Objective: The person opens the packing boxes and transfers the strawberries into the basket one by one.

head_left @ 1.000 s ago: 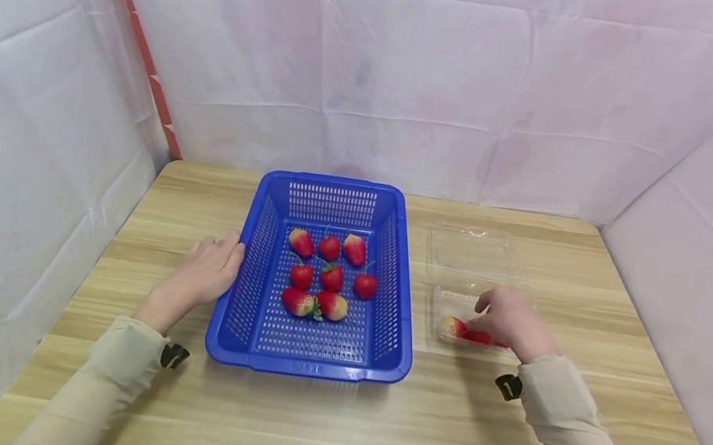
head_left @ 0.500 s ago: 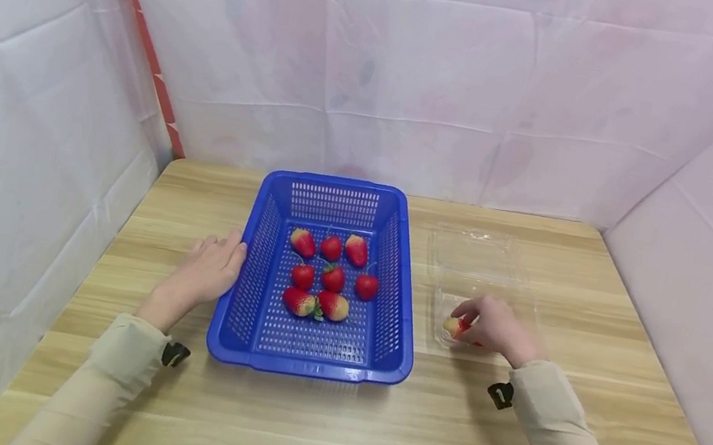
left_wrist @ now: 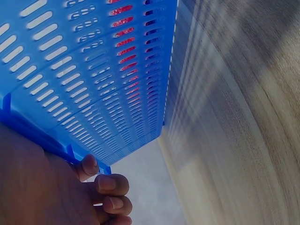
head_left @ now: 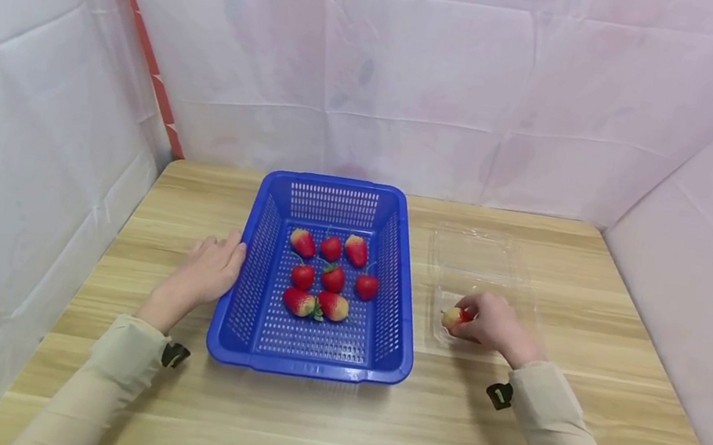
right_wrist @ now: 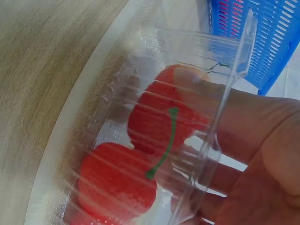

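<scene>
My right hand is down in an open clear plastic clamshell box, pinching a red strawberry with a pale yellow end. In the right wrist view, the strawberry shows through the clear wall, the thumb against it. Beside it in the box lies a red cherry with a green stem, and more red shows below. My left hand holds the left rim of a blue perforated basket. In the left wrist view its fingers curl outside the basket wall; the thumb is hidden.
Inside the basket lie several red strawberries and cherries in rows. Basket and box stand side by side on a wood-grain table. White cloth hangs behind and at both sides.
The right hand has shifted slightly left and lower in the box. Its fingers have closed on the strawberry, whose pale end has turned. The left hand and the basket stay in place.
</scene>
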The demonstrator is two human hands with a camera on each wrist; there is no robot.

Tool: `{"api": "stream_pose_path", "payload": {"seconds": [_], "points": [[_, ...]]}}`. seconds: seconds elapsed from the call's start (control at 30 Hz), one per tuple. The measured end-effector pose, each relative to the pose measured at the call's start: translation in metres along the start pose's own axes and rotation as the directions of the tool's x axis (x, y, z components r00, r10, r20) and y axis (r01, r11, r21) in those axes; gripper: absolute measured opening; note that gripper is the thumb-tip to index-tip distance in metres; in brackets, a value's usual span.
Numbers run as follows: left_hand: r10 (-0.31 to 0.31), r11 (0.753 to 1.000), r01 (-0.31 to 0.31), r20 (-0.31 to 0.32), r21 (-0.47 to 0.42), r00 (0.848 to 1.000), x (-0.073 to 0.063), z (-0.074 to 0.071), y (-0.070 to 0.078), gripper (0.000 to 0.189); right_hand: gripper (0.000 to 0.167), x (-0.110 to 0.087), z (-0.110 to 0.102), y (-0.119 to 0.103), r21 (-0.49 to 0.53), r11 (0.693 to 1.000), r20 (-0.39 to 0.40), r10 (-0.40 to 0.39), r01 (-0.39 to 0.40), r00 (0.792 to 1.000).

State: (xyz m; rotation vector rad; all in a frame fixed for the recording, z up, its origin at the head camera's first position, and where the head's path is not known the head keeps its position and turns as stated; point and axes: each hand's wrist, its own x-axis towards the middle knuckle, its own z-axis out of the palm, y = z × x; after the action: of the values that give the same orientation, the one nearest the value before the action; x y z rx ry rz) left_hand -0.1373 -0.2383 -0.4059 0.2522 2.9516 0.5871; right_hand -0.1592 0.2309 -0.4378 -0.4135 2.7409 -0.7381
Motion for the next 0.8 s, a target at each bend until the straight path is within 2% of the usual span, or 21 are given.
{"api": "stream_pose_path", "payload": {"seconds": [0.27,0.47,0.63,0.8], "points": [[-0.001,1.0,0.001,0.011,0.001,1.0,0.0,0.0,-0.001,0.037,0.03,-0.002,-0.003,-0.005,0.008,0.999,-0.082,-0.037,0.038,0.996],[0.001,1.0,-0.001,0.009,0.008,1.0,0.001,0.001,-0.002,0.036,0.02,-0.002,-0.008,-0.013,0.055,0.997,-0.122,-0.054,0.061,0.991],[0.007,1.0,-0.007,-0.006,0.002,1.0,0.003,0.004,-0.004,0.036,0.025,0.002,-0.012,-0.022,0.098,0.994,-0.16,-0.038,0.054,0.986],[0.006,1.0,-0.006,-0.005,0.006,1.0,0.002,0.002,-0.004,0.036,0.033,0.004,-0.019,-0.041,0.124,0.99,-0.177,-0.041,0.064,0.983]]}}
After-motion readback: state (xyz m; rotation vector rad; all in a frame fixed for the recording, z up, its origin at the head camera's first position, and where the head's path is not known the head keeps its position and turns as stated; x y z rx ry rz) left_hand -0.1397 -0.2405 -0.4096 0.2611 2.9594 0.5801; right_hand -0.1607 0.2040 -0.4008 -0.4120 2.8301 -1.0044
